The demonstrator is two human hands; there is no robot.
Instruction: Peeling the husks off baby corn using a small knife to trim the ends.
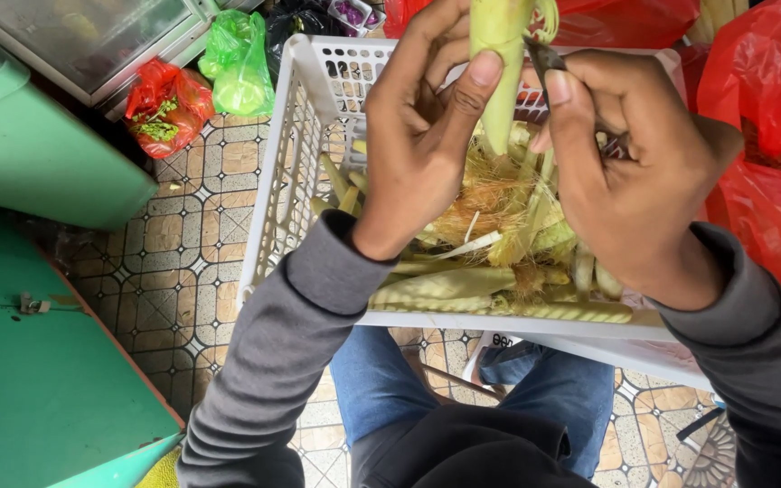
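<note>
- Above the white plastic crate (305, 136), a pale green baby corn ear (502, 63) is held upright, its top cut off by the frame edge.
- The left hand (427, 136) is wrapped around the ear, with the thumb pressed flat on the husk.
- The right hand (630, 172) is closed around a small dark knife (544, 56), whose tip is laid against the husk just beside the left thumb.
- Inside the crate, a heap of stripped husks and corn silk (490, 203) is seen, with several peeled baby corns (449, 285) lying along the near wall.
- Beyond and to the right of the crate, red plastic bags (770, 81) are pressed close; to its left, a green bag (239, 59) and another red bag (166, 104) are set on the tiled floor (192, 262).
- Left of the crate, a green cabinet (29, 380) is partly seen.
- The left thumb is judged to be at risk: the blade sits so near it that a slip on the smooth husk could nick the skin.
- A cut pushed too deep could score the tender cob beneath the husk.
- The ear could also be dropped into the waste heap if the grasp were loosened while the husk is pulled.
</note>
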